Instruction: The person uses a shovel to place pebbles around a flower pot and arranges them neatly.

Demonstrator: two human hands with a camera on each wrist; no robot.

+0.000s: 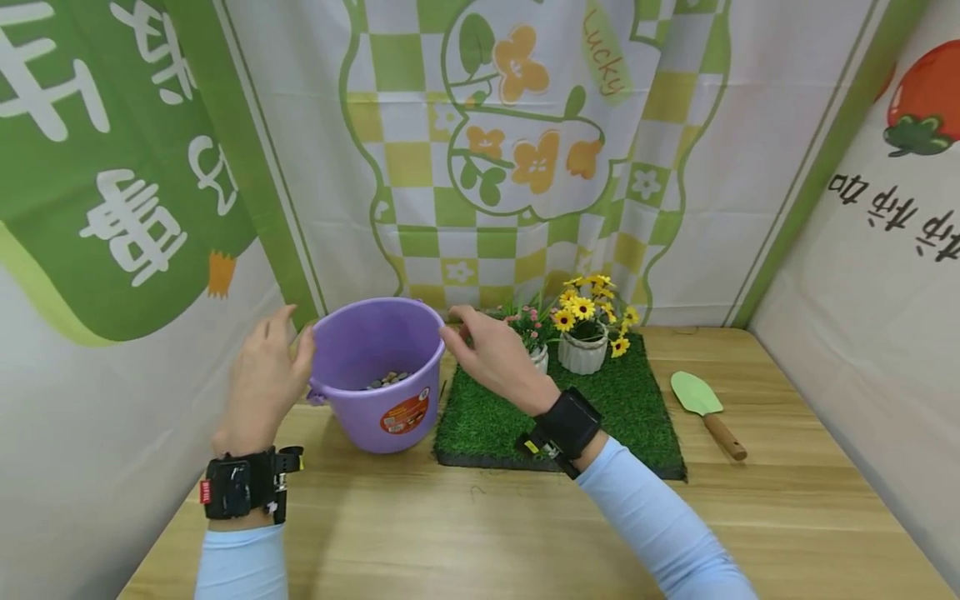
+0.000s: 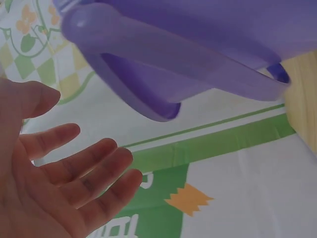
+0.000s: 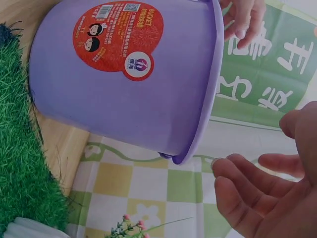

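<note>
A purple bucket (image 1: 378, 400) with an orange-red label (image 3: 116, 42) stands upright on the wooden table, several pebbles (image 1: 387, 380) lying at its bottom. Its handle (image 2: 173, 62) hangs down along the side in the left wrist view. My left hand (image 1: 264, 375) is raised at the bucket's left, fingers spread and apart from the handle in the left wrist view. On the other side my right hand (image 1: 498, 354) hovers beside the rim, its fingers loosely bent. A gap separates those fingers from the bucket in the right wrist view. Neither hand holds anything.
Right of the bucket lies a green grass mat (image 1: 630, 417). On it stand a white pot of yellow flowers (image 1: 583, 350) and a pot of pink flowers (image 1: 532, 333), partly hidden by my right hand. A green trowel (image 1: 708, 412) with a wooden handle lies farther right. Printed cloths (image 1: 330, 208) surround the table.
</note>
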